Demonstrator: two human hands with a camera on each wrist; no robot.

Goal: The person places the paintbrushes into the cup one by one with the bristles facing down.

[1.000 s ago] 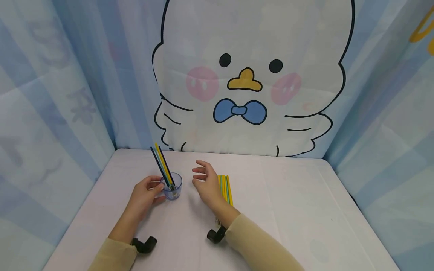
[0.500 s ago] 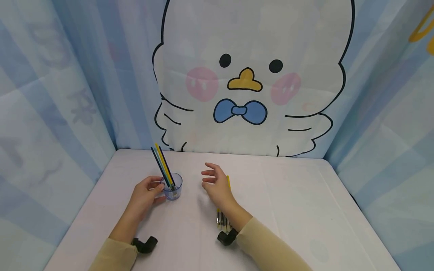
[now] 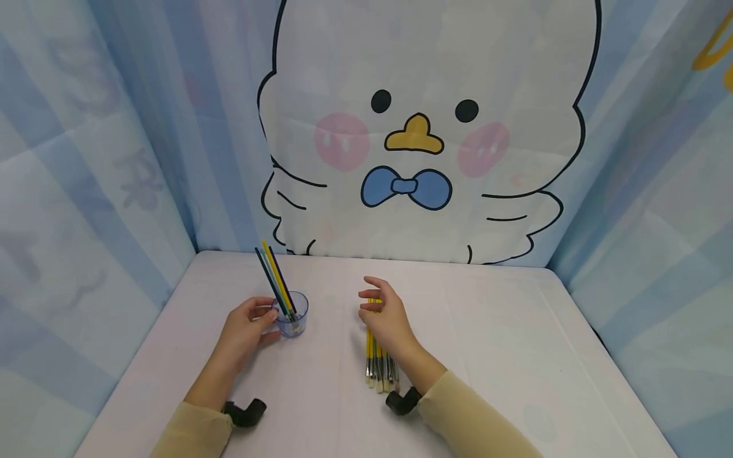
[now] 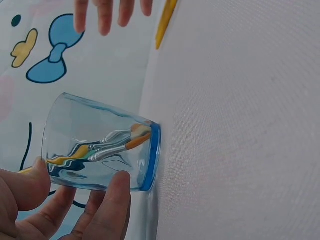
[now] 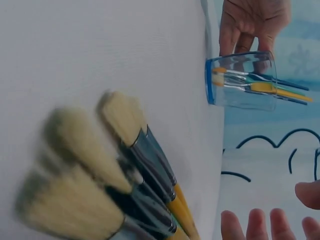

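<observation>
My left hand [image 3: 243, 326] grips a clear plastic cup [image 3: 299, 327] on its left side, the thumb up by the rim and the fingers lower on the wall. The cup stands upright with its blue base [image 4: 152, 157] at the tabletop. Several paintbrushes [image 3: 277, 280] with dark, teal and yellow handles lean leftward in it, bristles down. To the right, my right hand [image 3: 390, 319] hovers with parted fingers over a row of loose paintbrushes [image 3: 375, 359] and covers part of their yellow and green handles. Their pale bristles [image 5: 75, 205] point toward the person and show large in the right wrist view.
A pale cloth-covered table [image 3: 504, 356] carries everything. Behind it hangs a curtain [image 3: 515, 76] with a cartoon bird, and striped blue curtains [image 3: 69, 191] close both sides. A black wrist mount [image 3: 245, 413] sits under the left wrist, another mount [image 3: 403, 402] under the right.
My right hand has moved rightward, away from the cup and across the loose paintbrushes, uncovering their bristle ends. The left hand, the cup and its brushes have stayed in place.
</observation>
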